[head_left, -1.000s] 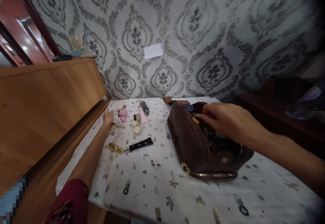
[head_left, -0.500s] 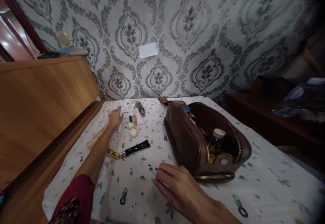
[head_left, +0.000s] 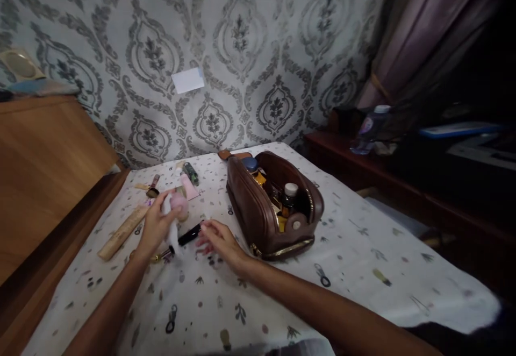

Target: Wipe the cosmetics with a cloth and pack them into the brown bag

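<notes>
My left hand point(head_left: 156, 222) is closed on a whitish, blurred item point(head_left: 173, 227) with a pink round part point(head_left: 179, 203) at its top. To its right my right hand point(head_left: 220, 242) has its fingers apart near the black tube point(head_left: 189, 235) and holds nothing. A brown leather bag point(head_left: 252, 205) stands unzipped on the patterned cloth, with a white-capped bottle point(head_left: 290, 196), a blue lid point(head_left: 250, 163) and other containers inside. Behind my left hand lie a pink tube point(head_left: 188, 185) and a dark green bottle point(head_left: 191, 173).
A long beige packet point(head_left: 123, 233) lies at the left on the cloth point(head_left: 355, 254). Beyond it rises a wooden panel point(head_left: 52, 157). At the right, a clear bottle point(head_left: 368, 129) stands on a dark red surface point(head_left: 322, 143). Patterned wallpaper is behind.
My left hand has lifted the whitish item from the cloth and come nearer. My right hand has moved forward and left, opening. The view has turned right.
</notes>
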`<state>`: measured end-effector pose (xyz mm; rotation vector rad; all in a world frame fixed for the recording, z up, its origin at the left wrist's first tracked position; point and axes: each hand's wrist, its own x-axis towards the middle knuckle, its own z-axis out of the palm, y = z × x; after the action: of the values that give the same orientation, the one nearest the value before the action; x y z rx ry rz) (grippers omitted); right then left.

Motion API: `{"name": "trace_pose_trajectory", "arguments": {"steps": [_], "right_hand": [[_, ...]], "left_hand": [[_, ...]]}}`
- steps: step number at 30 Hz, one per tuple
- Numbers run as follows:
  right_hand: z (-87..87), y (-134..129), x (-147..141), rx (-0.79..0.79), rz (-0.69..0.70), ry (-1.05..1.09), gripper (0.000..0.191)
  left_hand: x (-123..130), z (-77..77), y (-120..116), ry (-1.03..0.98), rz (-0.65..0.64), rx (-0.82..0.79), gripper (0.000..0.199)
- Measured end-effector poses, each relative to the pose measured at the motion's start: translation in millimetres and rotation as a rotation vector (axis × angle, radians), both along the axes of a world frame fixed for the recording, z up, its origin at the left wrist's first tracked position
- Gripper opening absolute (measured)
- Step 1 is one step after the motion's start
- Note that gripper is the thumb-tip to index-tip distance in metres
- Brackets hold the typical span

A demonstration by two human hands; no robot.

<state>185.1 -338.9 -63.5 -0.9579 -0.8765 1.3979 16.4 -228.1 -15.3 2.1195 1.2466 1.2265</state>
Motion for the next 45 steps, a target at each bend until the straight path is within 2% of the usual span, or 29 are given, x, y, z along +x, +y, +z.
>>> {"name": "trace_pose_trajectory", "arguments": {"steps": [2,5,7,10,14,18,21,24,29,33,37,39,42,43,45], "right_hand": [[-4.0,2,1,0.015,-0.037,0.054,0.06],[-12.4,4,6,0.084,0.038,0.083,0.062],[-18.9,5,10,0.123,0.127,0.056,0.06],[-26.5,8,13,0.152,0.191,-0.028,0.059],[-28.3,4,13,0.233,0.199,-0.226,0.06],[-24.8,-2,12,0.422,0.109,-0.62,0.068],[-21.2,-4,16,0.522,0.119,-0.782,0.071],[-17.1,-4,21,0.538,0.159,-0.819,0.065],[-14.6,-4,24,0.535,0.2,-0.856,0.063],[-14.1,-9,22,0.498,0.186,-0.9,0.062],[-17.3,-11,20,0.496,0.152,-0.921,0.061],[-19.9,-10,20,0.506,0.131,-0.911,0.06],[-22.2,-9,21,0.511,0.127,-0.912,0.053],[-22.3,-9,21,0.507,0.125,-0.922,0.049],[-21.9,-10,20,0.495,0.114,-0.947,0.04]], "left_hand": [[10,-5.7,-32,0.047,-0.033,0.048,0.049],[19,-23.7,-67,0.177,-0.085,0.13,0.043],[19,-38.1,-82,0.27,-0.113,0.16,0.043],[8,-53.4,-95,0.37,-0.155,0.195,0.056],[-19,-52.9,-108,0.509,-0.276,0.212,0.077],[-41,-42.1,-121,0.601,-0.389,0.171,0.082],[-48,-39.2,-128,0.607,-0.375,0.118,0.082],[-50,-42.4,-133,0.59,-0.322,0.067,0.075],[-56,-53.5,-133,0.548,-0.302,0.1,0.06],[-56,-52.9,-132,0.456,-0.183,0.08,0.04],[-42,-43.7,-133,0.291,-0.06,0.086,0.038],[-29,-41.2,-134,0.299,-0.139,0.141,0.039],[-6,-42.4,-130,0.424,-0.333,0.24,0.043],[1,-43.4,-127,0.46,-0.358,0.261,0.044],[13,-44.4,-121,0.495,-0.329,0.265,0.045]]}}
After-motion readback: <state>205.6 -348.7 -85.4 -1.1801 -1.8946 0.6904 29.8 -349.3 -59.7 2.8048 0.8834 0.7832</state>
